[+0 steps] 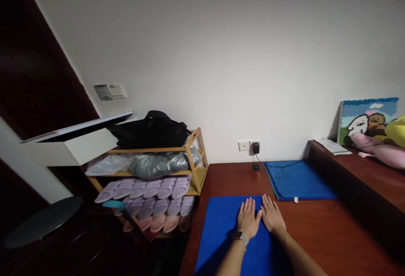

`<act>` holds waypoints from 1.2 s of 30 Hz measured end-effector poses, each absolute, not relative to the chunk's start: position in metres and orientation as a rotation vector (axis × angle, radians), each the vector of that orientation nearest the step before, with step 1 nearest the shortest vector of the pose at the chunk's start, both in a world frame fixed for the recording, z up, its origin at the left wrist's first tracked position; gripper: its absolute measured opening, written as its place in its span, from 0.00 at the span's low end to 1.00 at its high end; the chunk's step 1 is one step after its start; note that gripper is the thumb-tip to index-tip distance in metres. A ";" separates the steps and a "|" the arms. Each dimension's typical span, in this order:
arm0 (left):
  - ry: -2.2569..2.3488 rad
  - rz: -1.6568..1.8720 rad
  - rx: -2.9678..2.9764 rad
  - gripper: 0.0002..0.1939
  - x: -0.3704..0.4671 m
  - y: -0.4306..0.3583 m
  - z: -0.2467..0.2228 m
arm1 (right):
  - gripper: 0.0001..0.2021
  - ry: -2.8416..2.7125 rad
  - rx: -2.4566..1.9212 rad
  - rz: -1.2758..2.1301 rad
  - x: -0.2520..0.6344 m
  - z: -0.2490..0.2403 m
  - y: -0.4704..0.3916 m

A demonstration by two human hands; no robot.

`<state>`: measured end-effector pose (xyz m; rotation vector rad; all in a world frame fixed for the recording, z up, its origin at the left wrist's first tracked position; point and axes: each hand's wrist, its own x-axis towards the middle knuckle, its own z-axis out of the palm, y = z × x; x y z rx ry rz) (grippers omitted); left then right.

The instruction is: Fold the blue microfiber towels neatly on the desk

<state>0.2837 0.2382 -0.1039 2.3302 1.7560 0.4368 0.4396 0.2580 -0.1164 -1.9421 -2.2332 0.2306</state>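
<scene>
A bright blue cloth (218, 229) lies spread on the reddish-brown wooden desk (319, 229). My left hand (249, 217) rests flat on it, palm down, with a watch on the wrist. Beside it my right hand (272, 215) also lies palm down, along the cloth's right edge near its far corner. The two thumbs are close together, and neither hand grips anything. Just beyond them a second, folded blue cloth (299, 181) with a white tag lies toward the back of the desk.
Left of the desk stands a wooden rack (198, 162) holding a black bag (152, 130), plastic-wrapped items and rows of slippers (158, 187). A black charger (256, 147) with a cable is plugged into the wall. At right, a raised ledge (376, 170) bears a pink plush toy (381, 151) and a picture (367, 120).
</scene>
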 end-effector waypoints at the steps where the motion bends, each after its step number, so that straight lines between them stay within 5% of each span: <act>1: 1.792 0.430 2.324 0.38 0.268 0.238 -0.102 | 0.34 -2.224 -1.955 0.236 0.439 -0.116 0.258; 10: 2.209 0.354 2.276 0.39 0.118 0.218 -0.110 | 0.34 -2.188 -1.967 0.256 0.439 -0.116 0.258; 36: 2.205 0.256 2.290 0.37 0.124 0.218 -0.095 | 0.34 -2.146 -2.051 0.331 0.431 -0.095 0.188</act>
